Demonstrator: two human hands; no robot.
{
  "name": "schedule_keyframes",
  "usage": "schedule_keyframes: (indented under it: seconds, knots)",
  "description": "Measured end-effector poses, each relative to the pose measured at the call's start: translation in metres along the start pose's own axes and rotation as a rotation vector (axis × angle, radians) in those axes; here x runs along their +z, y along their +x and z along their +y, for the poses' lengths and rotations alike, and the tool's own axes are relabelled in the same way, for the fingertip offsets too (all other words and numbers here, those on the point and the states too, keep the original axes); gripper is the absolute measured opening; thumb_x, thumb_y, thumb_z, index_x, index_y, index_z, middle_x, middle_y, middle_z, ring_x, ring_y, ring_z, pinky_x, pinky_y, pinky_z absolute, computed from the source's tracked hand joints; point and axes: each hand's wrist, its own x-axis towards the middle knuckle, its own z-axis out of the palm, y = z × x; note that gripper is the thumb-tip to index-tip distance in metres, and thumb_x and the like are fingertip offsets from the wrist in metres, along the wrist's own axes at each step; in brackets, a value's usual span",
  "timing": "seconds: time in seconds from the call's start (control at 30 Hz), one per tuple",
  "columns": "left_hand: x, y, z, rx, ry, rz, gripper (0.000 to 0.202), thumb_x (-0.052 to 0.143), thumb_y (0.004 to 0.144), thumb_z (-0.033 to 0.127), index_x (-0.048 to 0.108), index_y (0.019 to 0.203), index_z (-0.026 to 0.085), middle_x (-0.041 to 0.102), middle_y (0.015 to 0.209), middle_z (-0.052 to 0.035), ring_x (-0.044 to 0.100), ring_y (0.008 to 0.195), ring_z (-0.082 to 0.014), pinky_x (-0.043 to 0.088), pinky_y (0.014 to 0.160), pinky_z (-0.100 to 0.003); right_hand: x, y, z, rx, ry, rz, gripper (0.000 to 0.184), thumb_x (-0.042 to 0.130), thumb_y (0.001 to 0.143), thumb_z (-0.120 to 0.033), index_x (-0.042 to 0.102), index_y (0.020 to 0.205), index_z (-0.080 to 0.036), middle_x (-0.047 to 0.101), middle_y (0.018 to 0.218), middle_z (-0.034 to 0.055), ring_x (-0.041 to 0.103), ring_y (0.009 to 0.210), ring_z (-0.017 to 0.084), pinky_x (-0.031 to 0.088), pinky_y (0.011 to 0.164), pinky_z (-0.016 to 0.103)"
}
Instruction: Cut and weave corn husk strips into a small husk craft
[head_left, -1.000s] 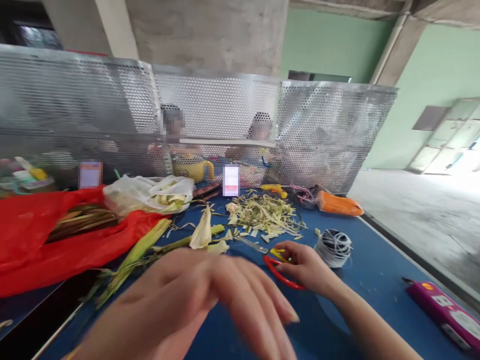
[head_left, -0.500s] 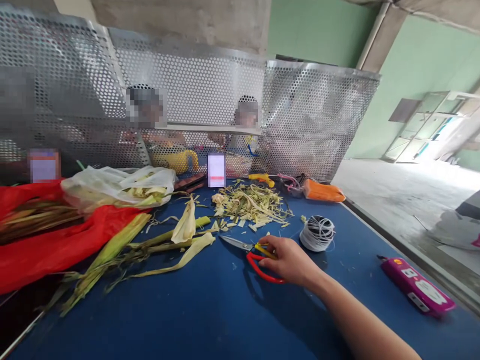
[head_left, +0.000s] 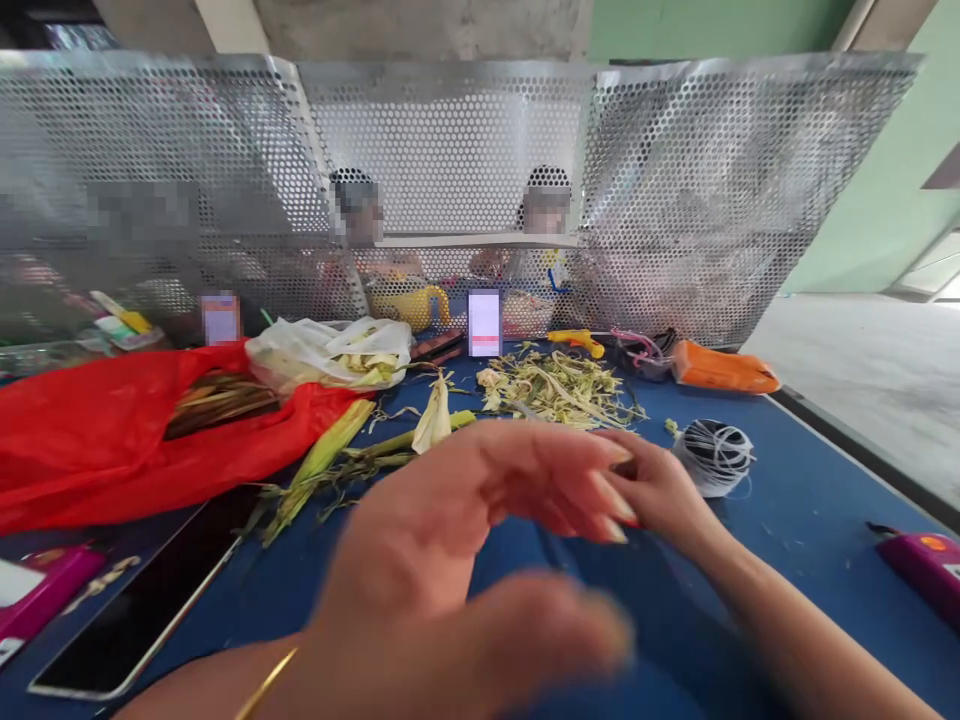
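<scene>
My left hand [head_left: 457, 540] fills the foreground, blurred, with a thin gold bangle on the wrist. Its fingers stretch out to the right and hold nothing. My right hand [head_left: 664, 492] rests on the blue table [head_left: 795, 480] just behind those fingertips, fingers curled. A sliver of the red scissors handle [head_left: 635, 521] shows under it; the rest of the scissors is hidden by my left hand. A spool of white string [head_left: 712, 455] sits just right of my right hand. Long green leaves [head_left: 337, 455] lie left of my hands, and a pile of cut leaf scraps [head_left: 559, 388] lies beyond.
A red plastic bag [head_left: 97, 450] with leaves and a clear bag [head_left: 330, 350] lie at the left. A dark phone [head_left: 135, 620] and pink case [head_left: 37, 590] are near left, a purple case [head_left: 922, 560] and orange object [head_left: 720, 370] at right. People sit behind a perforated metal screen [head_left: 450, 160].
My left hand, out of view half a second ago, has swung back in front of the camera and covers the scissors. The view has turned left. My right hand stays at the scissors.
</scene>
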Motion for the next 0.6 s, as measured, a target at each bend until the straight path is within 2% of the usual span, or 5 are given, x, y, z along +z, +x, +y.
schedule_keyframes:
  seconds: [0.1, 0.2, 0.27, 0.4, 0.6]
  knots:
    - [-0.014, 0.109, 0.07, 0.128, -0.192, -0.152, 0.028, 0.053, 0.089, 0.041, 0.073, 0.087, 0.022, 0.073, 0.077, -0.0024, 0.067, 0.076, -0.0169, 0.053, 0.072, -0.026, -0.008, 0.002, -0.005, 0.016, 0.197, 0.098, 0.052, 0.068, 0.068, -0.044, 0.063, 0.11, -0.015, 0.061, 0.07, -0.0002, 0.05, 0.055, 0.013, 0.039, 0.05, 0.025]
    - [0.001, 0.153, 0.104, 0.376, -0.258, -0.389, 0.032, 0.046, 0.094, 0.037, 0.072, 0.095, 0.019, 0.074, 0.095, -0.0037, 0.068, 0.089, -0.0157, 0.05, 0.086, -0.025, -0.015, 0.004, -0.008, 0.028, 0.313, 0.171, 0.053, 0.071, 0.065, -0.046, 0.064, 0.105, -0.013, 0.058, 0.067, -0.0015, 0.048, 0.053, 0.011, 0.036, 0.048, 0.024]
    - [0.022, 0.157, 0.103, 0.598, -0.15, -0.538, 0.038, 0.051, 0.091, 0.04, 0.065, 0.116, 0.014, 0.063, 0.125, -0.011, 0.057, 0.118, -0.0206, 0.038, 0.105, -0.03, -0.016, 0.004, -0.007, 0.043, 0.369, 0.181, 0.052, 0.072, 0.064, -0.046, 0.064, 0.103, -0.013, 0.056, 0.066, -0.0022, 0.048, 0.053, 0.01, 0.035, 0.048, 0.023]
    - [0.054, 0.174, 0.084, 0.879, 0.044, -0.678, 0.054, 0.047, 0.091, 0.047, 0.05, 0.133, 0.013, 0.048, 0.142, -0.012, 0.039, 0.135, -0.0212, 0.023, 0.115, -0.035, -0.014, 0.004, -0.006, 0.048, 0.394, 0.173, 0.049, 0.073, 0.063, -0.043, 0.065, 0.1, -0.013, 0.056, 0.065, -0.003, 0.046, 0.052, 0.009, 0.034, 0.048, 0.023]
    - [0.044, 0.234, 0.069, 0.667, 0.287, -0.405, 0.047, 0.044, 0.093, 0.041, 0.051, 0.131, 0.014, 0.054, 0.136, -0.0132, 0.045, 0.13, -0.023, 0.03, 0.111, -0.04, -0.02, 0.001, -0.011, 0.04, 0.48, 0.223, 0.053, 0.074, 0.062, -0.045, 0.063, 0.103, -0.013, 0.055, 0.067, -0.0028, 0.044, 0.051, 0.009, 0.03, 0.045, 0.022]
